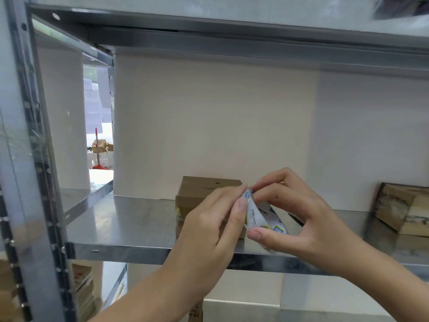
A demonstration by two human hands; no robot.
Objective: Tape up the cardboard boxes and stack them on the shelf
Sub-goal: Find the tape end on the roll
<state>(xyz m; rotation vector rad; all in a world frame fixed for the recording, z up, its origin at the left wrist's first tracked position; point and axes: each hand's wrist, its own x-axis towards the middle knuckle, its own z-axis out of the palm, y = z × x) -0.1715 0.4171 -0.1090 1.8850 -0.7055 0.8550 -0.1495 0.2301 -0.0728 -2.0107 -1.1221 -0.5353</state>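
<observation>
Judging progress as early to middling. Sitting on the metal shelf (130,228), one small cardboard box (204,196), flaps down, contents hidden; catching a glint like tape at its left edge, top seal impossible to tell. Hovering in front of it, left hand (209,231), thumb and forefinger pinching at the rim of the tape roll (260,217), seemingly picking for the loose end. Gripping the roll from the right, right hand (313,224), thumb under, fingers curled over. Sitting askew at far right, second box (404,210), flaps and contents unclear. Nothing stacked yet; taping and stacking likely remaining.
</observation>
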